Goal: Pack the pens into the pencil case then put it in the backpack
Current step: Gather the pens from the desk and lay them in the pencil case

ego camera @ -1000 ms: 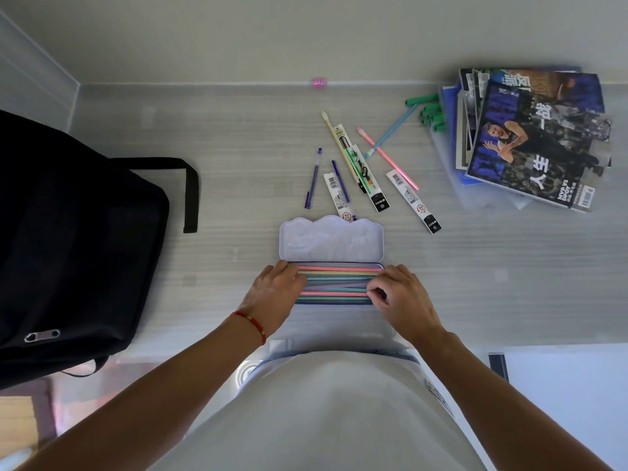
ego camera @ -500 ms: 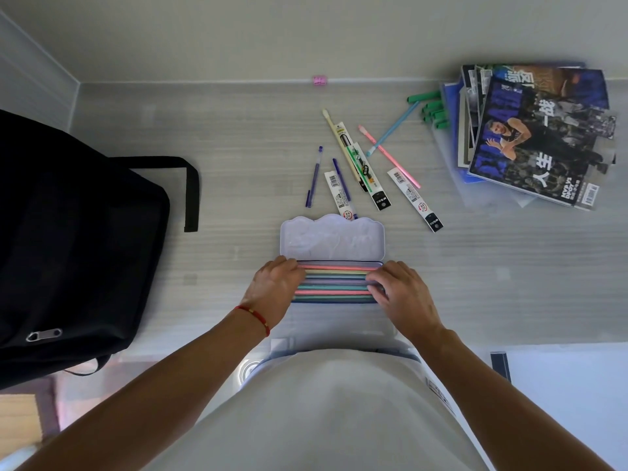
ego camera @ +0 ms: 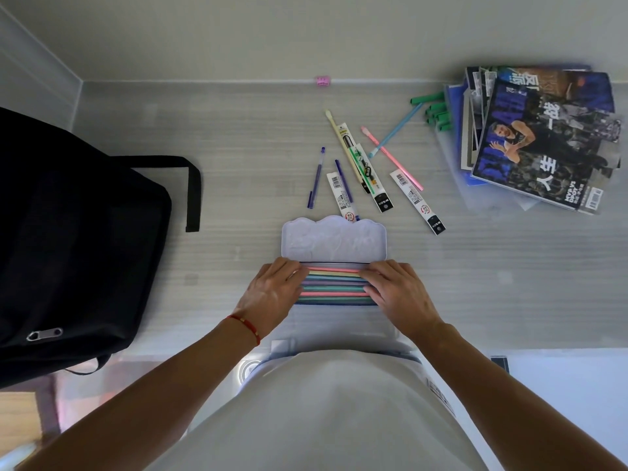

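On the pale surface (ego camera: 238, 205), head view, at 6 o'clock near the front edge: one pencil case (ego camera: 334, 246), lid swung open toward 12 o'clock, its tray filled with a row of coloured pens (ego camera: 334, 283) lying crosswise, pink, yellow, green and purple among them.

The left hand (ego camera: 272, 297) lies flat over the tray's 9 o'clock end, fingers fairly straight and resting on the pen ends, gripping nothing; a red string bracelet (ego camera: 246, 326) circles its wrist. The right hand (ego camera: 397, 294) lies over the 3 o'clock end, fingers slightly bent, tips pressing on the pens; whether it pinches one cannot be told.

At 12 o'clock of the lid: loose pens (ego camera: 316, 176) and packaged refills (ego camera: 417, 202), scattered, the nearest packet touching the lid's rim. At 2 o'clock: green caps (ego camera: 435, 112) beside a magazine stack (ego camera: 540, 137). At 9 o'clock: black backpack (ego camera: 78, 246), well apart from the case, zipper pull showing. At 12 o'clock, against the wall: a small pink item (ego camera: 322, 80).
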### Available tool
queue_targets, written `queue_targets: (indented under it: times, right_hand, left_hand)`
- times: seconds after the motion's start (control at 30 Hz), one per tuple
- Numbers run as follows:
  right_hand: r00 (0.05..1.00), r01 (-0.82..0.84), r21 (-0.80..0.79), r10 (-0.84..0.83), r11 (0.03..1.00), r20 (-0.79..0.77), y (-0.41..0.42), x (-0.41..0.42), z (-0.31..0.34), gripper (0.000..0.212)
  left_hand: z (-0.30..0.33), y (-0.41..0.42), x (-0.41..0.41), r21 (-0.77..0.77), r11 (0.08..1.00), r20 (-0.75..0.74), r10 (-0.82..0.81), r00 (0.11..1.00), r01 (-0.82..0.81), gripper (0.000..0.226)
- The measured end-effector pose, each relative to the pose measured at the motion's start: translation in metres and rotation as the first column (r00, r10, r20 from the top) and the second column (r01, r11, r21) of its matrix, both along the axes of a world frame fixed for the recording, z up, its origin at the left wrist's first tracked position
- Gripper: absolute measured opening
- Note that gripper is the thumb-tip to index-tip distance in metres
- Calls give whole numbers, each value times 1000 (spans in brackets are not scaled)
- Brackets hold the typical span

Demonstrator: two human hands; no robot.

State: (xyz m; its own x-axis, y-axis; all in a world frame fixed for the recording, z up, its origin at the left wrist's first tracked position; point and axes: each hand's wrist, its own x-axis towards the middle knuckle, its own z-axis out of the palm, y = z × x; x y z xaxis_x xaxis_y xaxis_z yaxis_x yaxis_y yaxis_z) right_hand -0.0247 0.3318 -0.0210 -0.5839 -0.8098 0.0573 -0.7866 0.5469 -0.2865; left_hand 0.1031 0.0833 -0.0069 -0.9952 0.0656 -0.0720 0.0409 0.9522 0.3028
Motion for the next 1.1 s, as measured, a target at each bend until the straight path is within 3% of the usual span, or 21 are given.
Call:
queue_targets:
  times: [0.4, 0.67, 0.83, 0.93, 1.1]
  right_hand:
    - [999, -43, -18, 43, 999, 12, -1, -9, 6, 13]
    - [986, -148, 2, 148, 989, -76, -4, -9, 4, 9]
    - [988, -153, -9, 152, 988, -28, -6, -12, 1, 5]
    - [994, -112, -33, 112, 993, 9, -11, -23, 4, 7]
    - [988, 106, -88, -95, 990, 120, -38, -64, 21, 8]
  left_hand:
    - [-4, 6, -1, -124, 990, -25, -70, 997, 67, 45]
    - [-5, 10, 0, -172, 979, 20, -110, 994, 111, 48]
    - [-5, 11, -1, -144, 988, -64, -59, 996, 49, 42]
    - [-2, 9, -5, -82, 997, -105, -25, 994, 17, 33]
    - [16, 4, -27, -11, 1000, -123, 13, 992, -14, 28]
